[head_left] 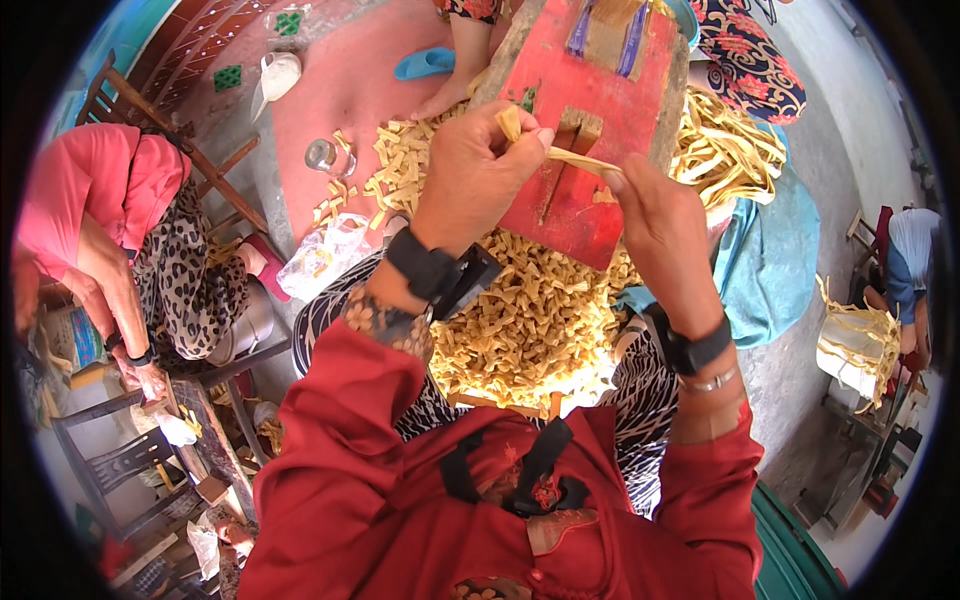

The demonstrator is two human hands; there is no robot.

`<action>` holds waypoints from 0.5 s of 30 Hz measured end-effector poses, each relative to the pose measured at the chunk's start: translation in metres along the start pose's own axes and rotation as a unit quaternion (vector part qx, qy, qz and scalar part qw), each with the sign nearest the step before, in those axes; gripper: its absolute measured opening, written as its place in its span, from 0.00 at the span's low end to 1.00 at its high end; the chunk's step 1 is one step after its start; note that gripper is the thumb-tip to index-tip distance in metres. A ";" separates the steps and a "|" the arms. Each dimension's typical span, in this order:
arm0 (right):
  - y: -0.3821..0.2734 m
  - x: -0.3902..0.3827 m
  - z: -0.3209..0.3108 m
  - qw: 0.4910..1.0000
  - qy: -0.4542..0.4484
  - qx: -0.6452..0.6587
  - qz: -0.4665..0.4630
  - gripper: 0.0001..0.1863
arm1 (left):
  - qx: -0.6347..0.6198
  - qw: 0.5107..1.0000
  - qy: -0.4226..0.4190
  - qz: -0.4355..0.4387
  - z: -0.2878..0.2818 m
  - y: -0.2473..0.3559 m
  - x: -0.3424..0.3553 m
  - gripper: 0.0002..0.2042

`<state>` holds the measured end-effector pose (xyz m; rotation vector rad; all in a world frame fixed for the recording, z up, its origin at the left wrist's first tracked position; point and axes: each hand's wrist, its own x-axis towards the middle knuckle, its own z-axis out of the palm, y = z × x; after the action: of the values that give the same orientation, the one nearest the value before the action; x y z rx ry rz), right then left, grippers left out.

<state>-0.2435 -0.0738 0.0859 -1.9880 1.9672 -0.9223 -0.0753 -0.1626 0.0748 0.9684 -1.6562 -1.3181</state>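
Note:
A pale yellow flat strip (583, 160) stretches between my two hands above a red board. My left hand (468, 180) pinches one end, where a folded bit sticks up past the fingertips. The other end is gripped between thumb and fingers of my right hand (664, 228). Below the strip, a small slotted wooden block (578, 128) stands on the red-topped board (535, 210). Under my forearms lies a large heap of short folded yellow pieces (530, 320), between my knees.
Long yellow strips (730, 150) lie bundled at the right beside a teal cloth (768, 265). More folded pieces (400, 160) are scattered left of the board, near a glass jar (330, 157) and plastic bag (325, 255). Other people sit at left, right and across the board.

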 end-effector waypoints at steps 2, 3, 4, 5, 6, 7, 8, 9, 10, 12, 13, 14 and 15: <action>0.016 -0.015 0.023 0.999 -0.013 -0.030 0.017 0.11 | 0.157 0.986 0.029 0.046 0.004 -0.020 -0.006 0.07; 0.020 -0.017 0.031 0.998 -0.026 -0.053 0.027 0.11 | 0.316 0.942 0.063 0.093 0.003 -0.029 -0.009 0.08; 0.019 -0.027 0.031 0.997 -0.039 -0.053 0.038 0.08 | 0.295 0.951 0.074 0.062 -0.003 -0.038 -0.015 0.10; 0.012 -0.035 0.026 0.997 -0.040 -0.050 0.039 0.08 | 0.297 0.950 0.073 0.060 -0.009 -0.031 -0.023 0.10; -0.002 -0.043 0.015 0.996 -0.067 0.017 0.056 0.07 | 0.227 0.973 0.045 -0.018 -0.013 -0.016 -0.038 0.11; -0.013 -0.055 0.010 0.989 -0.092 0.082 0.076 0.05 | 0.154 0.983 0.015 -0.095 -0.018 -0.006 -0.055 0.12; -0.020 -0.066 0.011 0.988 -0.091 0.112 0.061 0.04 | 0.190 0.977 -0.022 -0.093 -0.025 -0.004 -0.070 0.12; -0.028 -0.075 0.013 0.985 -0.087 0.140 0.048 0.02 | 0.225 0.968 -0.062 -0.089 -0.030 -0.005 -0.083 0.12; -0.042 -0.082 0.014 0.985 -0.090 0.145 0.031 0.01 | 0.196 0.969 -0.083 -0.125 -0.032 -0.014 -0.099 0.13; -0.058 -0.096 0.023 0.974 -0.146 0.173 -0.006 0.06 | 0.180 0.965 -0.087 -0.172 -0.026 -0.018 -0.128 0.13; -0.069 -0.100 0.025 0.965 -0.160 0.206 -0.034 0.07 | 0.150 0.965 -0.106 -0.189 -0.025 -0.027 -0.142 0.13; -0.079 -0.104 0.027 0.956 -0.203 0.208 -0.039 0.08 | 0.119 0.963 -0.123 -0.208 -0.023 -0.035 -0.156 0.14; -0.087 -0.112 0.031 0.945 -0.245 0.212 -0.044 0.08 | 0.069 0.965 -0.161 -0.195 -0.023 -0.053 -0.171 0.14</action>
<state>-0.1454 0.0325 0.0770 -1.8351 1.2966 -0.7015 0.0177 -0.0247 0.0052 1.2646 -1.8859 -1.7120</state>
